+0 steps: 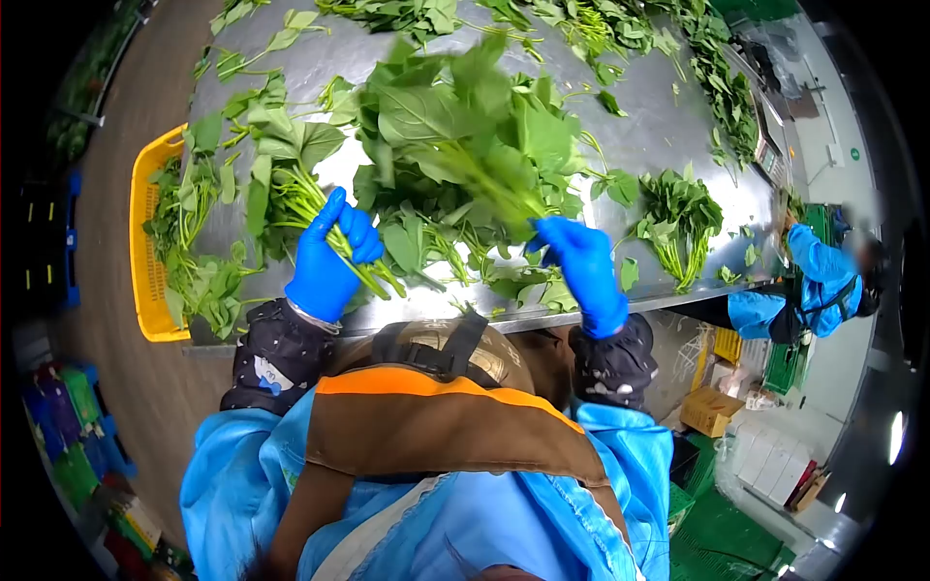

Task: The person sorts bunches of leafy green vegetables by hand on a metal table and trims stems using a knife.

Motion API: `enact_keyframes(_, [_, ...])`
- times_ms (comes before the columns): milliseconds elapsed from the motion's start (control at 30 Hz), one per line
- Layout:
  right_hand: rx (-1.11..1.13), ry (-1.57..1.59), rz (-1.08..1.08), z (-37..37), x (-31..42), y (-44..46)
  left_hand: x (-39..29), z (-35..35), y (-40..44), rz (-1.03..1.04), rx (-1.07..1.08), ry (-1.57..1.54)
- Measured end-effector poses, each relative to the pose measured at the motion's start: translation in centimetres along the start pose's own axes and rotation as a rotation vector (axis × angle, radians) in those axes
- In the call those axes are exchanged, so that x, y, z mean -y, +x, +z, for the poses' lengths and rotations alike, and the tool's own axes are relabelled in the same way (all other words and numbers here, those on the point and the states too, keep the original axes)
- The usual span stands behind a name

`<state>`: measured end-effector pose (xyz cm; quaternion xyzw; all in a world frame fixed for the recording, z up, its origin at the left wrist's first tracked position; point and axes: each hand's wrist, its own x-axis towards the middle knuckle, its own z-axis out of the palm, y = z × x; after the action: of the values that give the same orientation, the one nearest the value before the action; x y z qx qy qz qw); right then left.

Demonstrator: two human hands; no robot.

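In a blue glove, my left hand (327,259) is closed round the stems of a bunch of leafy greens (295,184), whose leaves point away from me. My right hand (581,266), gloved alike, grips the stem ends of some more leafy greens (475,160); these are blurred by motion and lean up and to the left. Under and between both hands, loose leaves and stems (426,242) lie on the metal table (639,107). A separate small bunch of greens (681,225) rests to the right of my right hand.
A yellow crate (155,290) holding greens stands against the table's left side. More greens (601,29) are spread along the far edge. At the right, another person in blue (823,281) stands by the table end. A cardboard box (710,412) sits on the floor.
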<state>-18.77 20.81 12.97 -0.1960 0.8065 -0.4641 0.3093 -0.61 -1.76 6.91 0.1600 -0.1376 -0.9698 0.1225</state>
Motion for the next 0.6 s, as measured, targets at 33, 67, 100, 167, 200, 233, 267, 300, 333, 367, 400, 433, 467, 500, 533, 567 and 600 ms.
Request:
enact_keyframes(33, [0.023,0.090,-0.029,-0.1,0.8,-0.4,0.0,0.7,0.6,-0.010,-0.015,-0.016])
enact_keyframes(67, [-0.124,0.142,-0.146,-1.7,1.7,-0.8,0.1,1.5,0.6,-0.002,-0.062,-0.040])
enact_keyframes(100, [-0.249,0.189,-0.258,-3.2,2.5,-1.2,0.2,1.6,0.7,0.028,-0.076,-0.007])
enact_keyframes(167, [-0.274,0.326,-0.229,-2.2,2.9,-1.5,0.3,1.8,0.6,0.070,-0.107,0.065])
enact_keyframes(200, [-0.177,0.332,-0.177,-1.1,1.8,-1.0,0.3,1.4,0.8,0.067,-0.086,0.070])
enact_keyframes(233, [-0.087,0.340,-0.123,-0.7,1.3,-0.7,0.3,1.5,1.0,0.068,-0.100,0.033])
enact_keyframes(267, [-0.238,0.389,-0.128,-1.1,1.6,-1.1,0.3,1.7,1.2,0.074,-0.075,0.049])
enact_keyframes(300, [-0.380,0.438,-0.275,-1.8,0.8,-0.7,0.6,1.7,1.0,0.091,-0.064,0.051])
enact_keyframes(333, [-0.378,0.463,-0.261,-1.4,0.8,-0.8,0.7,1.8,0.7,0.091,-0.073,0.065])
enact_keyframes(367, [-0.387,0.495,-0.251,-0.7,0.8,-0.9,1.2,2.0,0.4,0.072,-0.120,0.065])
enact_keyframes(400, [-0.346,0.519,-0.291,0.0,0.7,-1.1,1.6,2.4,0.6,0.053,-0.154,0.074])
enact_keyframes(433, [-0.304,0.542,-0.338,0.5,0.6,-1.4,1.9,2.7,0.9,0.039,-0.185,0.084])
enact_keyframes(467, [-0.308,0.609,-0.402,0.5,0.8,-1.7,2.4,2.5,1.2,0.035,-0.129,0.072])
enact_keyframes(500, [-0.269,0.633,-0.401,0.9,0.8,-1.7,2.9,2.4,1.5,0.003,-0.123,0.052])
enact_keyframes(533, [-0.232,0.658,-0.399,1.8,0.6,-1.7,3.3,2.6,1.9,-0.003,-0.092,0.055])
enact_keyframes(567, [-0.198,0.683,-0.399,2.6,0.4,-1.6,3.6,2.8,2.3,-0.010,-0.056,0.060])
enact_keyframes(600, [-0.181,0.722,-0.360,3.4,0.1,-1.8,3.8,2.6,3.1,-0.030,-0.022,0.077])
